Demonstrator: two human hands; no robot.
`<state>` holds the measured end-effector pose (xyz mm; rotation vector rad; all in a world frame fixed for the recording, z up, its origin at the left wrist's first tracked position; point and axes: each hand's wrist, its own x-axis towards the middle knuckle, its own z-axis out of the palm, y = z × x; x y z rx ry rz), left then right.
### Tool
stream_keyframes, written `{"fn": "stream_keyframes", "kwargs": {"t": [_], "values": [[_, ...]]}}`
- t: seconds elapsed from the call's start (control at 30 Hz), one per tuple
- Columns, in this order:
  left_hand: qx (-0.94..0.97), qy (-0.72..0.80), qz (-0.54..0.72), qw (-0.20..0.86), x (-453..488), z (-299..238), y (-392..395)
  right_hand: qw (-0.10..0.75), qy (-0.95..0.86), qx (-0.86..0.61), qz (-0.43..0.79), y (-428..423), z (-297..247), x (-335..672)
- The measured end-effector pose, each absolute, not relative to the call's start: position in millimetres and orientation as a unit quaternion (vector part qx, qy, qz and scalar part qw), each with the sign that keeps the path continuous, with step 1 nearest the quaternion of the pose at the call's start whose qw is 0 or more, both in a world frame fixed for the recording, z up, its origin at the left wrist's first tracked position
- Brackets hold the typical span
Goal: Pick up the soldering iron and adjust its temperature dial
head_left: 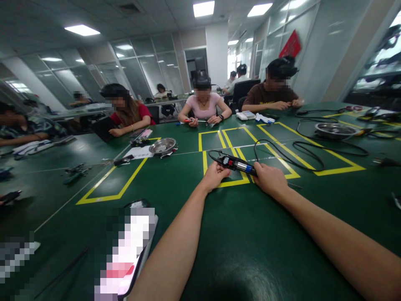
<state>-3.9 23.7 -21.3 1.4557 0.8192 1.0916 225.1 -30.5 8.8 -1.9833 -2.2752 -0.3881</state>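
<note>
My left hand (215, 176) pinches the left end of a slim, black-cased electric hand tool (236, 164), held level just above the green table. Its inner parts show: a red and white piece, a silver cylinder and a blue band. My right hand (270, 179) is closed round the tool's right end and hides it. A thin cord loops over the tool's left end. Beside my right wrist a thin rod (295, 185) shows; whether I hold it or it lies on the table, I cannot tell.
Yellow tape frames mark the green table (250, 234). Black cable (313, 152) coils at right near a metal bowl (336, 129); another bowl (163, 146) stands left of centre. A phone (131, 251) lies by my left forearm. Several people sit across the table.
</note>
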Motion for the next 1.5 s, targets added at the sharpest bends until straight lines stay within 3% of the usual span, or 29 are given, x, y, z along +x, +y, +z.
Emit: {"fn": "stream_keyframes", "kwargs": {"t": [1.5], "values": [[0.574,0.353,0.479,0.563,-2.4,-18.6,25.1,0.043,-0.747,-0.655,-0.11,-32.6,12.3,222.2]]}}
